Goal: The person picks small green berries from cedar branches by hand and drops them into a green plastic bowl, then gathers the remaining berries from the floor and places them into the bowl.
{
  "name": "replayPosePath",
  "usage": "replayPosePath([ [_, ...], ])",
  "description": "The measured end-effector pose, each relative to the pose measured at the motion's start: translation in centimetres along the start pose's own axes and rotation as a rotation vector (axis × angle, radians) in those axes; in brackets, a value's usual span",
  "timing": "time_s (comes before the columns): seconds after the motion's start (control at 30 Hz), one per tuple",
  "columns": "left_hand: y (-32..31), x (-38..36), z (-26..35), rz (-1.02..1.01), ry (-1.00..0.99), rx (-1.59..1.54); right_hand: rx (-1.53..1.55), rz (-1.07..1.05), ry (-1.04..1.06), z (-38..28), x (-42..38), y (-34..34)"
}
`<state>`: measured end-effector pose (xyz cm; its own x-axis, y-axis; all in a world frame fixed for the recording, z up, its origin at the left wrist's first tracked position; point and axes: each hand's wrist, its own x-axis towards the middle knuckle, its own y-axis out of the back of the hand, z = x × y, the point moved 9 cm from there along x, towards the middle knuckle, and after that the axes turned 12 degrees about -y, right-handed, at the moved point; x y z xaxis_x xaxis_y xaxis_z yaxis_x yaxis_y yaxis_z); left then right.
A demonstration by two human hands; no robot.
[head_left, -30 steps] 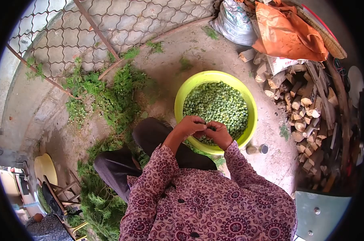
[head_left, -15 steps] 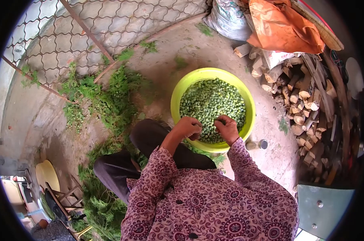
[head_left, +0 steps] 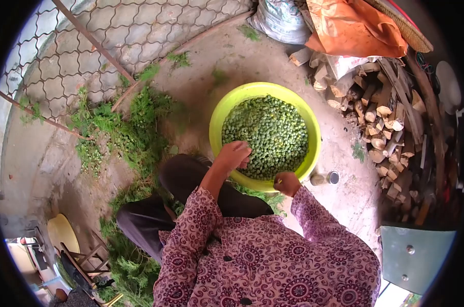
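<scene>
Fingers (head_left: 240, 153) curled over green pods (head_left: 265, 135).

Bright daylight, soft shadows, sharp centre, heavy fisheye bending, black vignette around the edges

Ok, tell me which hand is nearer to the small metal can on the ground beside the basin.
Right. The right hand sits at the basin's near rim, just left of the can. The left hand is farther away, over the green pods.

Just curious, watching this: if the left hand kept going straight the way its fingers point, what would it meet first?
Most likely the heap of small green pods filling the yellow-green basin. The left hand already hangs over its near rim, fingers aimed inward, though its height above the heap is unclear.
</scene>
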<state>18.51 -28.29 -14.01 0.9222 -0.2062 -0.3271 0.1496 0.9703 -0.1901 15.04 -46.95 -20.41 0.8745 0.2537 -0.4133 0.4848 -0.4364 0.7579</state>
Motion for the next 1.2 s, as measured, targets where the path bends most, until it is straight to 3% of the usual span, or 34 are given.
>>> replayPosePath([
  [0.23,1.9,0.1,-0.8,0.154,0.010,-0.210,-0.001,0.336,0.105,-2.6,9.3,3.3],
  [0.3,1.9,0.0,-0.4,0.168,-0.024,-0.217,0.206,0.351,0.040,-2.2,12.0,3.6],
  [0.37,1.8,-0.2,0.4,0.186,-0.054,-0.226,0.170,0.417,0.034,-3.8,13.1,4.9],
  [0.47,0.4,-0.3,1.1,0.051,-0.036,-0.244,0.129,0.335,-0.128,-3.4,15.9,4.5],
  [0.73,0.8,0.3,1.2,0.079,-0.049,-0.255,-0.058,0.253,-0.466,-3.5,17.2,2.5],
  [0.97,1.9,0.5,1.0,0.125,-0.086,-0.218,0.032,0.236,-0.276,-1.5,17.8,1.3],
  [1.03,1.8,0.3,0.9,0.127,-0.081,-0.210,0.043,0.353,-0.248,-1.5,16.6,2.2],
  [1.1,1.8,0.2,1.0,0.127,-0.083,-0.195,0.188,0.338,-0.257,0.4,16.7,1.9],
  [1.17,2.0,0.0,0.8,0.167,-0.060,-0.196,0.613,0.133,-0.465,2.9,15.6,0.8],
  [1.2,1.9,0.0,0.9,0.163,-0.063,-0.194,0.710,0.163,-0.454,3.1,15.2,1.2],
])
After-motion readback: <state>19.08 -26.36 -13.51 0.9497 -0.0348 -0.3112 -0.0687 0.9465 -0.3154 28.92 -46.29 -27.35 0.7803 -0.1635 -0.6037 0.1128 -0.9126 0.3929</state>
